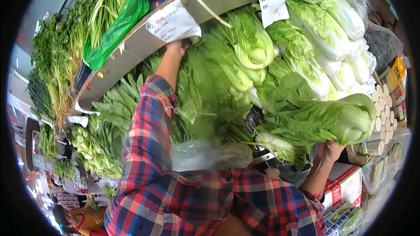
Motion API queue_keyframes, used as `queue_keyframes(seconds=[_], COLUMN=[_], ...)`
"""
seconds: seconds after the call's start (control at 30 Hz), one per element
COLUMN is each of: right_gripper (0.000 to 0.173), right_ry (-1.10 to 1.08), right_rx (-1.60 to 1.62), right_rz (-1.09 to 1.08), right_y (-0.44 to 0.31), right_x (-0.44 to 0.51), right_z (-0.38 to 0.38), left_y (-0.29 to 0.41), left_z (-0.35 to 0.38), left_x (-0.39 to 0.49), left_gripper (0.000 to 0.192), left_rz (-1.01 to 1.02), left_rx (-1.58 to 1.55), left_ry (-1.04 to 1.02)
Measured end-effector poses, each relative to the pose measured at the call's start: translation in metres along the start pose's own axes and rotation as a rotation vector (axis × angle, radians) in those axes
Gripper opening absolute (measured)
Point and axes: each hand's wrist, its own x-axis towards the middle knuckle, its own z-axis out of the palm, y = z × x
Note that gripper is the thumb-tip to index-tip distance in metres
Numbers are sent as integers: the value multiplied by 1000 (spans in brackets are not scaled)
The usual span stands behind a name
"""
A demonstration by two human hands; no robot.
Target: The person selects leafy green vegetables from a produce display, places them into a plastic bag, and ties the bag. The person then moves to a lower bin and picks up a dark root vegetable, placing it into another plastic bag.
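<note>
My right hand (329,150) grips a large leafy green cabbage (344,121) from below, at its pale stem end. The cabbage lies on its side, its leaves pointing left over the other greens. My left hand (177,47) reaches to the back of the stall, among loose leafy greens (197,82). A hanging price sign (174,21) hides part of its fingers, so what they touch cannot be made out. To the right of that hand lies another green cabbage (254,46) with a curved pale base.
White-stemmed napa cabbages (328,39) are piled at the back right. A metal ledge (121,46) runs behind the greens, with a green plastic bag (121,23) over it. Clear plastic (210,155) lies along the front. A person (82,219) is at the lower left.
</note>
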Motion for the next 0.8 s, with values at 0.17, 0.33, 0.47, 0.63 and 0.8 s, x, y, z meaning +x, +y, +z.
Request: queue_keyframes(seconds=[0.17,0.33,0.47,0.63,0.8], right_gripper=[68,67,78,89,86], right_ry=[-116,-10,63,-345,-1086], right_rx=[393,323,168,-105,-1049], right_rz=[-12,57,135,380,198], right_y=[1,-2,-3,-48,-80], right_x=[12,25,38,66,95], right_z=[-6,3,16,92,193], left_y=[18,19,14,15,14], left_z=[10,0,-5,-7,-16], left_x=[8,24,28,24,11], left_gripper=[35,35,35,35,36], left_rz=[-70,-58,-36,-15,-3], left_rx=[14,29,16,49,77], left_ry=[23,21,13,6,27])
